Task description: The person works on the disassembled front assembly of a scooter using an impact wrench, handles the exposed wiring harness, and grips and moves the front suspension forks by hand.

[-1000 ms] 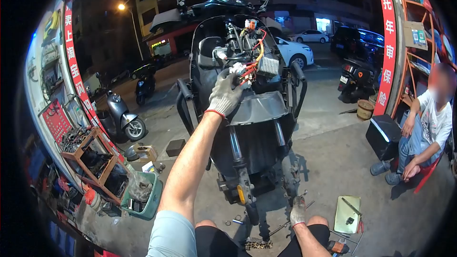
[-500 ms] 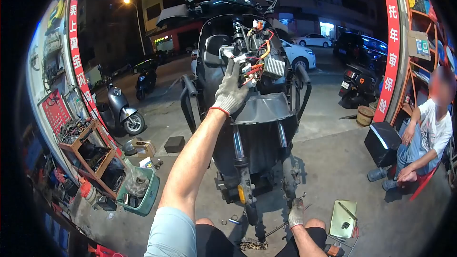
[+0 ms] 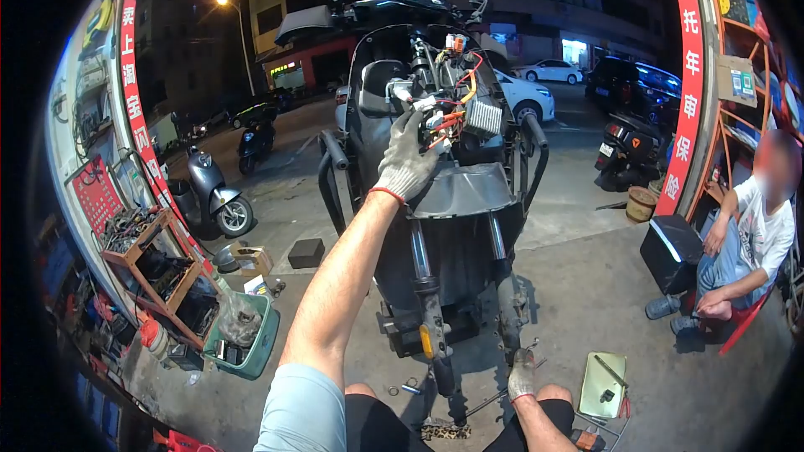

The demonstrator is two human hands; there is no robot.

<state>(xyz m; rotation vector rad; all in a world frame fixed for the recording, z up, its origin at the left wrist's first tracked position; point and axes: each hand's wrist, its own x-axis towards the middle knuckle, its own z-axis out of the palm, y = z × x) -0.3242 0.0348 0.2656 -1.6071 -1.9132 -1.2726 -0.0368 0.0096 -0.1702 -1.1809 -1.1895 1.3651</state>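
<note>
The front of a partly stripped scooter (image 3: pixel 465 188) faces me, its wiring and fork exposed. My left hand (image 3: pixel 408 159), in a grey glove with a red cuff, reaches into the wiring bundle (image 3: pixel 444 121). Its fingers are bent at the white connectors (image 3: pixel 425 104), left of a finned metal box (image 3: pixel 483 120); what they pinch is hidden. Low down, my gloved right hand (image 3: pixel 521 375) has its fingers closed round the lower end of the fork leg (image 3: pixel 508 322) on the right. The other fork leg (image 3: pixel 431 322) carries an orange reflector. A thin rod (image 3: pixel 486 403) lies beside my right hand.
A green tray (image 3: pixel 604 387) with parts lies on the floor at right. Beside a black box (image 3: pixel 672 249) sits a person (image 3: pixel 758 226). At left stand a teal bin (image 3: pixel 260 351) and a tool shelf (image 3: pixel 159 272). Parked scooters and cars are beyond.
The fingers of my left hand have bent and drawn down slightly at the connectors. My right hand stays at the fork leg. The seated person's lower hand has shifted slightly.
</note>
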